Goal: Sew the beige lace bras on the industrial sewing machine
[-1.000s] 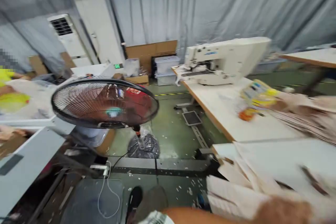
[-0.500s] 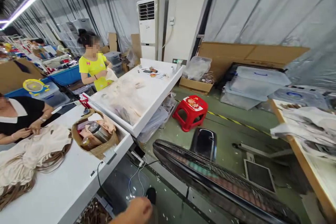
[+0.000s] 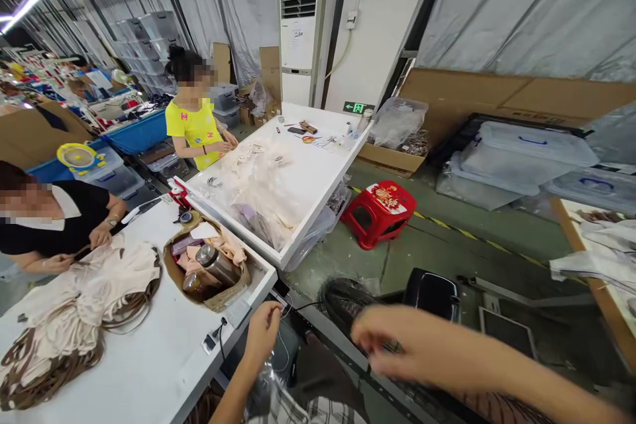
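Observation:
My left hand point(image 3: 264, 331) is beside the corner of the near white table point(image 3: 163, 351), its fingers curled inward; whether anything is in them is hidden. My right hand point(image 3: 392, 341), smeared by motion, reaches in from the right above the black floor fan point(image 3: 342, 295). Its thumb and fingers are bent but apart, with a gap between them and nothing visible in the grip. Much of the fan is hidden behind that hand and forearm. On the table, nearest my left hand, stands a cardboard box point(image 3: 171, 271) with a metal flask point(image 3: 218, 264) and cloth in it.
Beige garments with brown straps point(image 3: 89, 318) lie on the near table, where a co-worker in black point(image 3: 84, 212) handles some. Another in yellow point(image 3: 191, 122) stands at the far table point(image 3: 318, 179). A red stool point(image 3: 380, 212) and lidded plastic bins point(image 3: 527, 152) are on the floor.
My view has swung left, from the sewing machine to the two white tables. My right hand has come into view over the fan, and my left hand has risen beside the table.

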`<move>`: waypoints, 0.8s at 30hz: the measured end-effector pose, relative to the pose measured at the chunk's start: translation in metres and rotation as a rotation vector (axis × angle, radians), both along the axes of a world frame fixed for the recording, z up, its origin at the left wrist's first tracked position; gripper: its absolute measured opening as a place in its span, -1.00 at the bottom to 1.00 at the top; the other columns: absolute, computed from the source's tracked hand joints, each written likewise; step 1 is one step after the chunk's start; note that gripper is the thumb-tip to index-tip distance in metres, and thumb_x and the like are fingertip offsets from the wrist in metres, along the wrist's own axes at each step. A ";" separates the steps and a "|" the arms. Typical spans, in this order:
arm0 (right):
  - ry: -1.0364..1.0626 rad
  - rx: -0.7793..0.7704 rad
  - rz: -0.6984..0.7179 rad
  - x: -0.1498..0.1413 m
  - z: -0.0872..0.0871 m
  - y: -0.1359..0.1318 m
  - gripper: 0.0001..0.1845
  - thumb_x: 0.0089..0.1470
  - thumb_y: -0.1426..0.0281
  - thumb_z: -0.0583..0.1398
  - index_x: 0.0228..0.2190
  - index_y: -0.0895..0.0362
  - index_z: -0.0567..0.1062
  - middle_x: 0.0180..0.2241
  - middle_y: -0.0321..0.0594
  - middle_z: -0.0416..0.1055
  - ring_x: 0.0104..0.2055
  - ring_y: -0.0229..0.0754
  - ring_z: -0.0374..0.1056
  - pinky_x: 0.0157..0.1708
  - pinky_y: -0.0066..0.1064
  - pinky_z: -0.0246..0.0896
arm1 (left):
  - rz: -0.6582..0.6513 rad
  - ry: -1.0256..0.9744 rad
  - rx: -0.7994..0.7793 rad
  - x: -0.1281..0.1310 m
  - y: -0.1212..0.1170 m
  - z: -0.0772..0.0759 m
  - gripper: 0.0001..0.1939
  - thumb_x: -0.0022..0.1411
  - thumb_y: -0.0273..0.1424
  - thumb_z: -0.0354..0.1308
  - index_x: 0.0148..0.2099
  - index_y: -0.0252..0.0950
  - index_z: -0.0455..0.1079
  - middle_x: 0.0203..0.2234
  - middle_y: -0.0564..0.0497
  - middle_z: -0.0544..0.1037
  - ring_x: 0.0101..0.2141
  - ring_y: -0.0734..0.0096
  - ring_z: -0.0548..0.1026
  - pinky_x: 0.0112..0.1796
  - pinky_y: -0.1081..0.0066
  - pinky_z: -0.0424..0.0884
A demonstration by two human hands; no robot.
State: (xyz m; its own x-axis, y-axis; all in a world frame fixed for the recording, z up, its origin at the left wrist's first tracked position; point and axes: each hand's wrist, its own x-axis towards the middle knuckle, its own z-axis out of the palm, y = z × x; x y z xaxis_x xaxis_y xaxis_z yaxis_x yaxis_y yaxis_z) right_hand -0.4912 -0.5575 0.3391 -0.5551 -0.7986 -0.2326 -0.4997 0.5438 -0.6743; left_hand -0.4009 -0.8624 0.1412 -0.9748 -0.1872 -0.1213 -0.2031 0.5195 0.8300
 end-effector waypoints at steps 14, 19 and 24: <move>0.162 0.194 -0.373 -0.338 -0.186 -0.235 -0.51 0.26 0.24 0.19 0.16 0.12 0.33 0.23 -0.03 0.21 0.24 0.10 0.17 0.21 0.14 0.06 | -0.156 -0.003 -0.147 -0.288 -0.014 -0.017 -0.65 0.28 -0.48 0.01 0.08 -0.30 0.41 0.17 -0.17 0.39 0.20 0.23 0.32 0.23 0.20 0.18; 0.142 0.299 -0.651 -0.401 -0.227 -0.196 -0.37 0.28 0.35 0.07 0.26 0.44 0.15 0.29 0.50 -0.04 0.36 0.47 -0.21 0.19 0.43 -0.44 | 0.189 -0.217 -0.194 -0.360 -0.033 -0.042 -0.39 0.31 -0.26 0.12 0.30 -0.45 0.16 0.33 -0.41 0.08 0.34 -0.07 0.02 0.27 -0.04 0.00; 0.103 0.129 -0.535 -0.400 -0.260 -0.224 -0.59 0.32 0.36 0.00 0.12 0.23 0.37 0.21 0.22 0.20 0.30 0.15 0.02 0.25 -0.02 -0.13 | 0.435 -0.453 -0.148 -0.387 -0.087 -0.064 -0.50 0.32 -0.12 0.12 0.16 -0.35 0.33 0.12 -0.20 0.40 0.12 0.09 0.38 0.13 -0.04 0.27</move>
State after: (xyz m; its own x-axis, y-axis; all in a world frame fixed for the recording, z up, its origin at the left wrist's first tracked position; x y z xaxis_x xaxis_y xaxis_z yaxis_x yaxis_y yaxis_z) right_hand -0.8915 -0.7812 0.0792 -0.9000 -0.3683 -0.2330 -0.1913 0.8142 -0.5481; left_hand -0.7884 -0.9498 0.0771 -0.6644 -0.6000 -0.4457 -0.7344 0.4133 0.5383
